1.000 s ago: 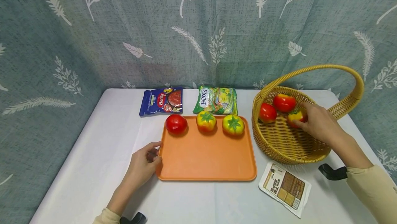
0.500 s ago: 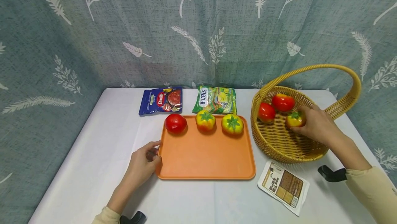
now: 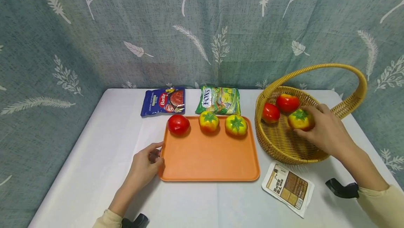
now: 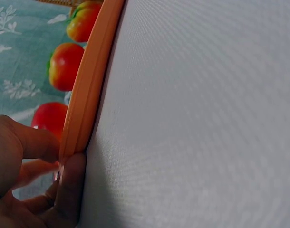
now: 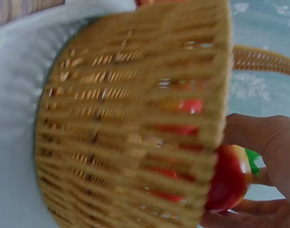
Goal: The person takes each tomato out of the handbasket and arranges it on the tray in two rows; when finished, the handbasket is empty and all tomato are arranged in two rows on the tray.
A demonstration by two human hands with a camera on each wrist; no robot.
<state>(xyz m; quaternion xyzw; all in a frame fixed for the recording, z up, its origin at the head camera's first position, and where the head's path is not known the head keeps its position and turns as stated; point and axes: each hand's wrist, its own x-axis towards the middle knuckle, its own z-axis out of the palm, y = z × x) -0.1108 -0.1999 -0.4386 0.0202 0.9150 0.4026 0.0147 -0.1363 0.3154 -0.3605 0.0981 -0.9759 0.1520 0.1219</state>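
My left hand [image 3: 145, 163] pinches the left edge of an orange tray [image 3: 209, 161] between thumb and fingers; in the left wrist view its fingertips [image 4: 71, 166] sit at the tray's rim. Along the tray's far side lie a red tomato [image 3: 178, 125] and two yellow-red tomatoes with green leaf tops. Over the wicker basket [image 3: 277, 149], my right hand [image 3: 326, 129] grips a yellow-red tomato [image 3: 301, 120], leaf top up. The right wrist view shows that tomato [image 5: 229, 178] beside the basket's rim, partly hidden by the wicker. Two red tomatoes [image 3: 287, 103] lie in the basket's far left part.
A tall handle [image 3: 334, 66] arches over the basket. Behind the tray lie a blue Barilla pouch [image 3: 163, 101] and a green Fox's candy bag [image 3: 218, 100]. A white and brown packet [image 3: 288, 189] lies in front of the basket. A patterned curtain [image 3: 157, 38] hangs behind the table.
My right hand has closed round the leaf-topped tomato in the basket and raised it a little off the basket's floor. The left hand and the tray stay put.
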